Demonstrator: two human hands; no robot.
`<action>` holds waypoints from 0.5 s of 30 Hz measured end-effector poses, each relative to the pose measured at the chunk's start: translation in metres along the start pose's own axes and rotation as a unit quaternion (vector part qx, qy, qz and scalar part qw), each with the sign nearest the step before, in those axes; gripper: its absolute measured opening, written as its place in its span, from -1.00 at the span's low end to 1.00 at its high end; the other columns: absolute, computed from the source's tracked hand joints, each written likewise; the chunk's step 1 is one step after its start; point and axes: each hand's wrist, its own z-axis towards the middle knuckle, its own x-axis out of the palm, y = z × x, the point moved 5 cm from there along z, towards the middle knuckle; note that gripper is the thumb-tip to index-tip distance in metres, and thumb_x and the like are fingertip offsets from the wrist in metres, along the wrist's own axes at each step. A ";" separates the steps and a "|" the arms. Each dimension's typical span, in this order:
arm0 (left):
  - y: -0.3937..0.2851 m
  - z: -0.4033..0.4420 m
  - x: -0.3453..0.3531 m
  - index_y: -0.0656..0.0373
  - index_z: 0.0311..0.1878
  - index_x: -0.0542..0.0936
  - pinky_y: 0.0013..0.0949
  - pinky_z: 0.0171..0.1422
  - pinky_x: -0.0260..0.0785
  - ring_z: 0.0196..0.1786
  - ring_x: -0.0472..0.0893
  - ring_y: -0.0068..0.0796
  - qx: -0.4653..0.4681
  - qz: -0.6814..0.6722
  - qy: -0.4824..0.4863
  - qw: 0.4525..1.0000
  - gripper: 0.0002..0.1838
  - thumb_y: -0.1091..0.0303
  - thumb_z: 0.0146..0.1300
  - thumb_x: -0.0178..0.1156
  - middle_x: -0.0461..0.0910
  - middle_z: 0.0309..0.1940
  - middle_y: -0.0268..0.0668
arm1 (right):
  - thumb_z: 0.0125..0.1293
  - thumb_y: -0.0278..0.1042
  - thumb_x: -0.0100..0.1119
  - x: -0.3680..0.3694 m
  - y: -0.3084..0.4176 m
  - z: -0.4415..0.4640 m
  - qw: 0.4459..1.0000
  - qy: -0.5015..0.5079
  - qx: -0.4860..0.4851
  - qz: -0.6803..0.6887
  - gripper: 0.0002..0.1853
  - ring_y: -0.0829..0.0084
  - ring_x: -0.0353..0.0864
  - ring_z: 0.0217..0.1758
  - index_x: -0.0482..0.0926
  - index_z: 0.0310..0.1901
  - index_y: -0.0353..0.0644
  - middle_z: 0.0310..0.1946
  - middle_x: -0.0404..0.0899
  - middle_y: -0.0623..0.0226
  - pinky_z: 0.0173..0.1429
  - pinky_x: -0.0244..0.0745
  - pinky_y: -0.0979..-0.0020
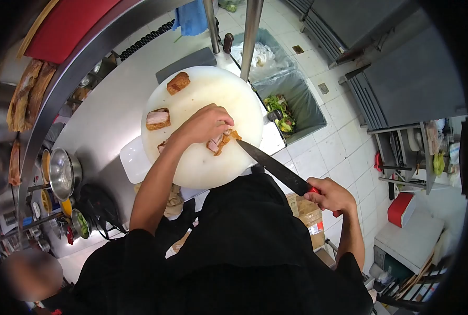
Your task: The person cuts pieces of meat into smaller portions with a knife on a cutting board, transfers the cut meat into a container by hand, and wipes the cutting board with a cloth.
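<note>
My right hand grips the red handle of a large knife. Its long dark blade points up and left, its tip by the sliced roast pork on a round white cutting board. Over that pork my left hand is closed, fingertips pinched on a piece of it, partly hidden by the fingers. Two browned pork blocks, one at the board's top and one at its left, lie apart from the hands. Another piece is partly covered by my left forearm.
A metal counter carries the board, with a white tray beside it. Right of the board stand lined bins holding greens and plastic. Metal bowls are at left. A person's blurred head shows at lower left.
</note>
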 end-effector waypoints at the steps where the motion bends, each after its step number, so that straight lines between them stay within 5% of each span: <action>1: -0.002 -0.002 0.000 0.21 -0.09 0.73 -0.21 0.21 0.43 0.08 0.59 -0.22 0.023 0.002 -0.014 1.000 -0.80 0.42 0.24 0.30 0.70 -0.11 -0.24 | 0.44 -0.20 0.27 0.000 0.002 0.001 0.998 -0.031 -0.039 -0.030 -0.74 0.26 0.62 -0.46 0.49 -0.18 -0.25 -0.59 0.53 0.13 -0.29 0.47 0.21; 3: -0.008 -0.003 0.004 0.18 -0.08 0.73 -0.22 0.24 0.41 0.11 0.56 -0.24 0.037 0.026 -0.021 0.999 -0.79 0.41 0.22 0.32 0.70 -0.09 -0.27 | 0.42 -0.25 0.29 0.001 0.007 -0.001 0.993 -0.060 -0.078 -0.061 -0.75 0.33 0.56 -0.54 0.49 -0.21 -0.25 -0.62 0.51 0.17 -0.37 0.45 0.26; 5: -0.018 -0.002 0.005 0.16 -0.07 0.74 -0.22 0.26 0.39 0.15 0.54 -0.26 0.052 0.050 -0.030 0.997 -0.77 0.40 0.20 0.34 0.69 -0.07 -0.29 | 0.44 -0.15 0.26 -0.001 0.008 -0.005 0.990 -0.065 -0.057 -0.112 -0.72 -0.12 0.62 -0.33 0.52 -0.11 -0.22 -0.46 0.61 -0.08 -0.19 0.49 0.04; 9: -0.040 0.001 0.015 0.11 -0.14 0.74 -0.23 0.20 0.40 0.09 0.53 -0.28 0.095 0.149 0.014 0.984 -0.76 0.33 0.09 0.42 0.65 -0.13 -0.33 | 0.44 -0.15 0.26 -0.001 0.000 -0.010 0.989 -0.070 -0.042 -0.127 -0.71 -0.10 0.63 -0.31 0.52 -0.10 -0.22 -0.45 0.60 -0.08 -0.18 0.48 0.03; 11: -0.045 0.003 0.022 0.11 -0.17 0.73 -0.23 0.18 0.40 0.06 0.54 -0.28 0.104 0.187 0.031 0.976 -0.75 0.30 0.05 0.45 0.63 -0.16 -0.34 | 0.41 -0.22 0.31 0.001 -0.001 -0.011 0.990 -0.077 -0.058 -0.103 -0.73 0.08 0.52 -0.51 0.48 -0.18 -0.24 -0.57 0.51 0.02 -0.32 0.42 0.14; 15: -0.041 0.002 0.030 0.15 -0.25 0.69 -0.23 0.12 0.43 0.03 0.55 -0.28 0.076 0.224 0.033 0.971 -0.75 0.31 0.01 0.50 0.61 -0.19 -0.32 | 0.40 -0.21 0.31 0.006 -0.002 -0.011 0.991 -0.088 -0.050 -0.085 -0.72 0.01 0.53 -0.49 0.47 -0.19 -0.24 -0.56 0.52 -0.01 -0.30 0.42 0.11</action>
